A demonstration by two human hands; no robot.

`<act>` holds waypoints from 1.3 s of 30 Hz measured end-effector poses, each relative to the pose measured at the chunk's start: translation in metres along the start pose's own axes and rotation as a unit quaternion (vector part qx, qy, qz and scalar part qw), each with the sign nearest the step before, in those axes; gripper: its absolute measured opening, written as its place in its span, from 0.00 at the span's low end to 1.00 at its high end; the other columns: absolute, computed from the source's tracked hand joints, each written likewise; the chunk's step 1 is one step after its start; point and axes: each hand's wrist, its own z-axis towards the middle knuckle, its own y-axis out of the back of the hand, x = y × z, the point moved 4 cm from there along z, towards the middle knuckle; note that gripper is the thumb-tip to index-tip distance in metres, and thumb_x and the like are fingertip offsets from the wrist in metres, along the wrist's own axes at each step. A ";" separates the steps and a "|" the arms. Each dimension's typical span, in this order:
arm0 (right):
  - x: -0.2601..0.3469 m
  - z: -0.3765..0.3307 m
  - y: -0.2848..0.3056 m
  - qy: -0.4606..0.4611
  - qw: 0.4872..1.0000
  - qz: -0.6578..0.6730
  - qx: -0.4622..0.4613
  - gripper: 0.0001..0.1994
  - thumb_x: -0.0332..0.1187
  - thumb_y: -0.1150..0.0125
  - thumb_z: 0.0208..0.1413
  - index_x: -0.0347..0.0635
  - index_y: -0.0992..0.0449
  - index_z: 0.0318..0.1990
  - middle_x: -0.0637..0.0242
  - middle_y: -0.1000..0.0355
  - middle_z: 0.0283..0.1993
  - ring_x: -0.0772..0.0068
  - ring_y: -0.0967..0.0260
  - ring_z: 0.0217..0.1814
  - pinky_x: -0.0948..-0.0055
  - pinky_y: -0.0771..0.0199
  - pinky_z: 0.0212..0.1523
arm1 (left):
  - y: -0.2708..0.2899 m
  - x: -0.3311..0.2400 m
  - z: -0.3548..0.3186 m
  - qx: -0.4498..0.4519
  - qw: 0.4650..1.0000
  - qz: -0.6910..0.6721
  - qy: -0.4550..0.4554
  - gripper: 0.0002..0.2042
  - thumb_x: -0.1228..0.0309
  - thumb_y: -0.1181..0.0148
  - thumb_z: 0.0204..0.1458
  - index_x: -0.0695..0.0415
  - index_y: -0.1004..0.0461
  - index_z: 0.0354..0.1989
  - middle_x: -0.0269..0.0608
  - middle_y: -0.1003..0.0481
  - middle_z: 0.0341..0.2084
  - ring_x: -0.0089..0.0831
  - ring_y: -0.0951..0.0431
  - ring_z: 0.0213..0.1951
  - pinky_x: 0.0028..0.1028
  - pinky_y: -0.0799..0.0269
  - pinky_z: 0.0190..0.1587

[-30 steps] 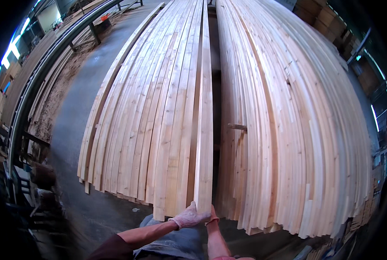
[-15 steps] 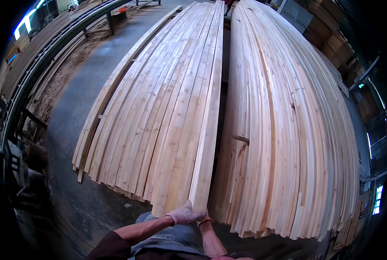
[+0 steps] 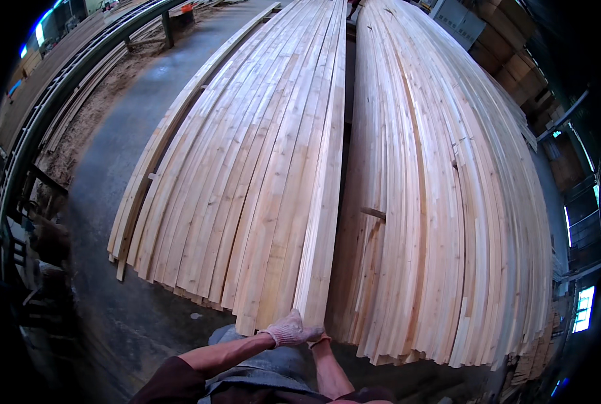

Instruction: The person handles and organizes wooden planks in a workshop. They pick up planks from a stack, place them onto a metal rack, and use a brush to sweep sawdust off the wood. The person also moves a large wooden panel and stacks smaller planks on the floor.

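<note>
A long wooden board [image 3: 321, 269] lies along the right edge of the left-hand stack of boards [image 3: 246, 202], its near end close to my body. My left hand [image 3: 289, 330], in a pale knitted work glove, is closed at this near end. Just right of it, my right hand [image 3: 319, 339] is closed at the end too, low down and partly hidden behind the left hand and the board. The fingers of both hands are mostly covered. A narrow dark gap runs between this board and the bigger stack on the right.
A second, taller lumber stack [image 3: 435, 236] fills the right side, with a short wooden stick [image 3: 373, 213] poking from it. A green metal conveyor rail [image 3: 72, 81] runs along the left, beside sawdust on the concrete floor [image 3: 105, 188]. Brown stacked bundles [image 3: 509, 40] stand far right.
The view has shifted slightly. Both hands stay at the board's near end, and the boards lie as before.
</note>
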 end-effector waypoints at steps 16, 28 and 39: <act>0.003 0.012 -0.012 0.030 0.998 -0.038 0.040 0.21 0.46 0.52 0.72 0.41 0.30 0.62 0.59 0.23 0.59 0.62 0.24 0.60 0.62 0.23 0.62 | 0.005 0.002 0.002 -0.034 0.995 -0.083 0.037 0.54 0.33 0.37 0.50 0.84 0.38 0.59 0.78 0.26 0.50 0.59 0.23 0.59 0.40 0.26 0.58; -0.011 0.047 -0.036 0.076 0.968 -0.224 0.080 0.18 0.38 0.54 0.74 0.48 0.38 0.67 0.60 0.27 0.63 0.65 0.29 0.66 0.66 0.31 0.69 | 0.034 -0.001 -0.008 -0.001 0.991 -0.124 -0.058 0.36 0.42 0.37 0.54 0.65 0.26 0.58 0.65 0.21 0.50 0.55 0.21 0.56 0.40 0.27 0.58; -0.006 0.037 -0.017 -0.012 0.999 -0.025 0.038 0.19 0.43 0.53 0.73 0.49 0.31 0.66 0.62 0.21 0.55 0.61 0.21 0.56 0.62 0.18 0.56 | 0.012 0.011 0.010 0.019 0.997 -0.059 0.042 0.50 0.34 0.37 0.49 0.79 0.34 0.57 0.73 0.23 0.49 0.58 0.21 0.56 0.40 0.27 0.57</act>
